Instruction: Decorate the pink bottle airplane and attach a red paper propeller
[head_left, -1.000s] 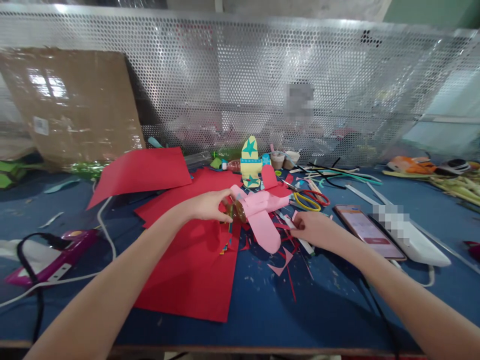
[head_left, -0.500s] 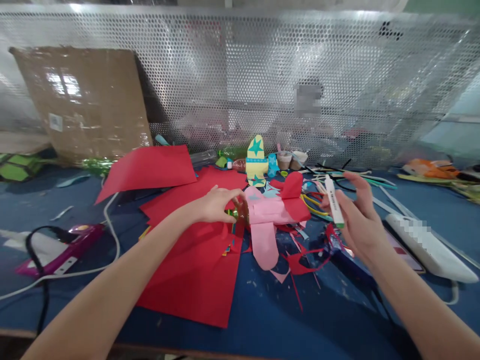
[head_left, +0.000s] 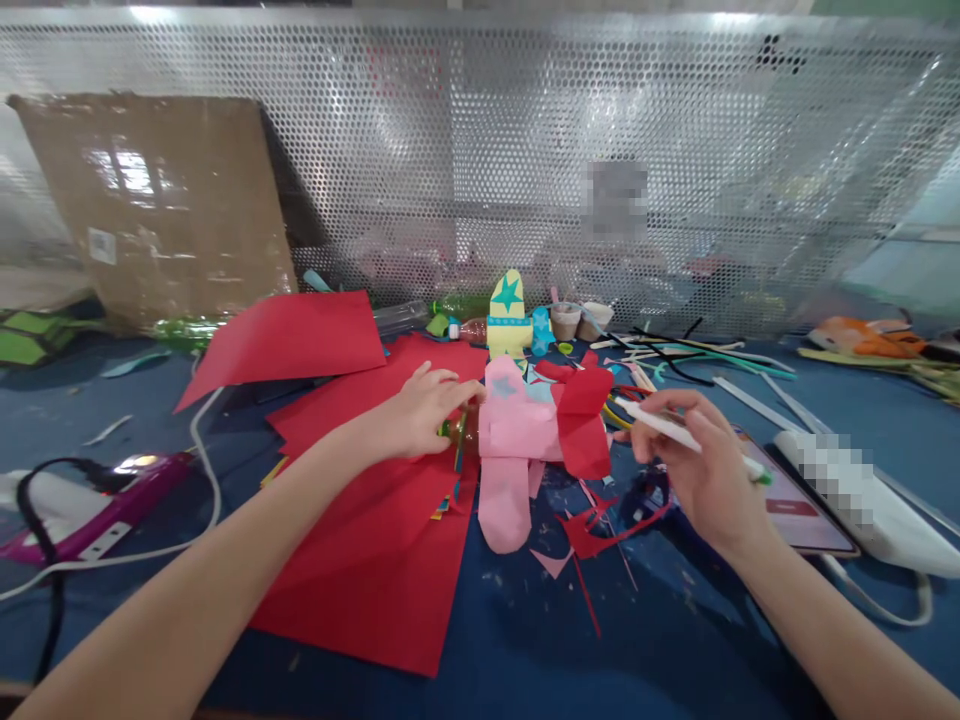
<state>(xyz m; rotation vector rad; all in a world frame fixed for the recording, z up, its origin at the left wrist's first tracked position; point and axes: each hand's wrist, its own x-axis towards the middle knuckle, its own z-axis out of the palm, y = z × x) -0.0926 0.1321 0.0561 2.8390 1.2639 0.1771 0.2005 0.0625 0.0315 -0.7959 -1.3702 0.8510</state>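
pink paper (head_left: 517, 432) wraps the bottle (head_left: 470, 434), which lies on its side in the middle of the surface (head_left: 525, 650), its bare brownish end toward the left hand. two rounded pink wings stick out, one toward the viewer, one away; red tail pieces (head_left: 586, 425) stand at the end nearer the right hand. left hand (head_left: 431, 412): thumb and fingers curled about the bare end, gripping it. right hand (head_left: 712, 468): closed on a white pen (head_left: 666, 426) with a green end, the pen slanting across the fingers, its white end near the red tail but apart from it. under the left forearm, red sheets (head_left: 360, 590), overlapping; one more sheet (head_left: 289, 345) behind, bowed upward. scraps (head_left: 592, 532), red and pink, between bottle and right wrist. dark blue object (head_left: 646, 492) just beside that hand, partly hidden, kind unclear. behind the pink wing, a yellow shape (head_left: 508, 338) with teal stars; near it, two cups (head_left: 566, 322). thin strips (head_left: 720, 362) heaped beyond the right hand. phone (head_left: 806, 515), screen lit, partly covered by the right hand; white bar (head_left: 892, 515) alongside. far left: purple power strip (head_left: 124, 510) with black and white cables (head_left: 217, 465). at the back, cardboard (head_left: 161, 230) leaning on perforated metal (head_left: 405, 160).
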